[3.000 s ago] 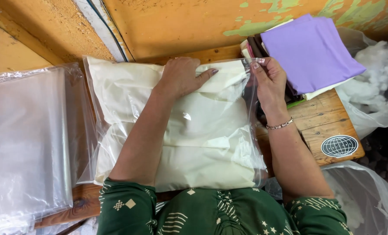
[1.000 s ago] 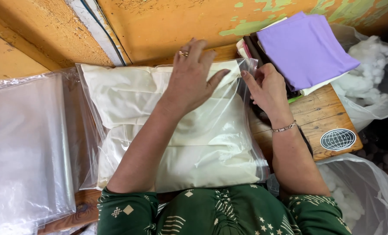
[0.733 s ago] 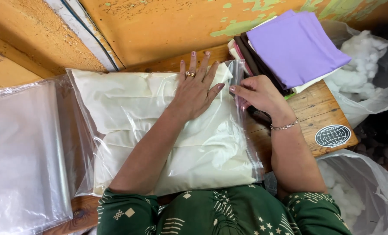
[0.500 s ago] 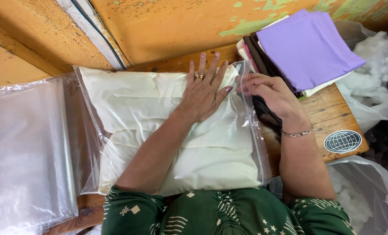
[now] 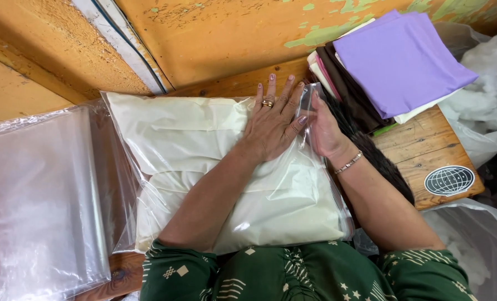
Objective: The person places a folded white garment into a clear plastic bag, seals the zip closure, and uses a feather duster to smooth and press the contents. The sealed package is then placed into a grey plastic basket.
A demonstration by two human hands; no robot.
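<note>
Head view, looking straight down. One cream pillow (image 5: 204,167), soft, roughly square and creased across the middle, is lying inside one clear plastic bag (image 5: 321,189) on the wooden desk (image 5: 427,150), directly in front of the person.

Left hand (image 5: 273,125) is pressing flat on the upper right part of the bagged pillow, fingers spread and pointing away from the body; its grip is apart, clamped on nothing. One ring (image 5: 267,103) is showing on it.

Right hand (image 5: 323,131) is sitting at the bag's right edge, just beside the left hand, with the clear plastic flap standing up against it. The fingers are hidden behind the plastic and the other hand, so I cannot tell whether this grip is closing on the film or only touching it. One thin bracelet (image 5: 349,163) is circling the wrist.

One stack of folded fabrics (image 5: 393,61) is lying at the desk's far right corner: a smooth purple piece on top, with dark brown, pink and cream layers showing at the edges. One round globe sticker (image 5: 449,180) is marking the desk's right end.

One pile of empty clear bags (image 5: 37,195), glossy and wrinkled, is lying to the left. White fluffy stuffing (image 5: 488,83) is sitting in plastic on the right.
</note>
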